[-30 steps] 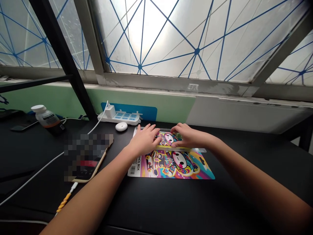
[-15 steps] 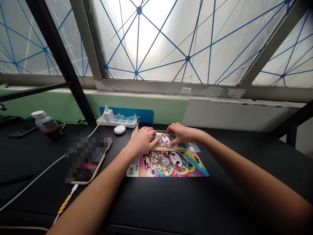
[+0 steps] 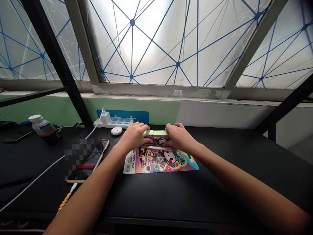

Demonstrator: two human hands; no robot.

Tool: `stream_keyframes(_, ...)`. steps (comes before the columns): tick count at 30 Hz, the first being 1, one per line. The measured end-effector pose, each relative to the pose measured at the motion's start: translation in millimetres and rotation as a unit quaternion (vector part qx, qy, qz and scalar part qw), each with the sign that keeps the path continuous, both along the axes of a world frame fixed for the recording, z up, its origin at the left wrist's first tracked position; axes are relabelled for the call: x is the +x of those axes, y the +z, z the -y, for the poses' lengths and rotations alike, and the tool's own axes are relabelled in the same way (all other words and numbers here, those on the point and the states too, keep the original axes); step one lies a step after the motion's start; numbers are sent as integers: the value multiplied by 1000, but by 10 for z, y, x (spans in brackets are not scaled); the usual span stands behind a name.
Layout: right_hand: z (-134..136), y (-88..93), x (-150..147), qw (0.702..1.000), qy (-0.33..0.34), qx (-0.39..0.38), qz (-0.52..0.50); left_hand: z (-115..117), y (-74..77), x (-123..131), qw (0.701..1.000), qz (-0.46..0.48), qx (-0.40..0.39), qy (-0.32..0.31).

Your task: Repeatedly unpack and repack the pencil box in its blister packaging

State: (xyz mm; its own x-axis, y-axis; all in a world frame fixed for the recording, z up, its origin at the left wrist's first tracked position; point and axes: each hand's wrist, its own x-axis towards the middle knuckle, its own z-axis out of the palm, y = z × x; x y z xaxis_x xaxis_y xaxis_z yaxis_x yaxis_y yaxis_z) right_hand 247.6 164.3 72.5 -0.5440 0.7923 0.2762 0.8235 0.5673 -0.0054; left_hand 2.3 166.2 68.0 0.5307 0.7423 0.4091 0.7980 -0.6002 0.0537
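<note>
A colourful pencil box with a pale green edge is between my hands at the back of the black table. My left hand grips its left end, the thumb across the front and the fingers over the top. On its right end, my right hand has a similar hold. The box appears tilted up, its patterned face towards me. A bright printed backing card, marked "PENCIL BOX" on its left side, lies flat in front of and partly under it. My hands hide both ends of the box.
Left of my hands are a white round case, a power strip, and a phone with a charging cable. A bottle stands farther left. Dark metal posts rise at both sides before the window.
Both hands have closed in on the ends of the pencil box, and its green top edge now shows. The clear plastic at its right is no longer visible. The view has shifted slightly.
</note>
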Motion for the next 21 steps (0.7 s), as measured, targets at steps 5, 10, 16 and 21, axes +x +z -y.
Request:
stream_keyframes(5,374,17,142,994,34,97,-42,280,160,60,994,-22,97,-46)
stream_keyframes(10,952,-48,406,970,126,206,-23,962,121,20,980,-10,176,-90)
stream_keyframes(16,1280,-473,503,959,200,202,-10,1382,-428,-187,996,42,59,-57)
stream_keyframes(21,1199,-530,549,984,158,47,-62,1367,-602,-332,983,149,-104,23)
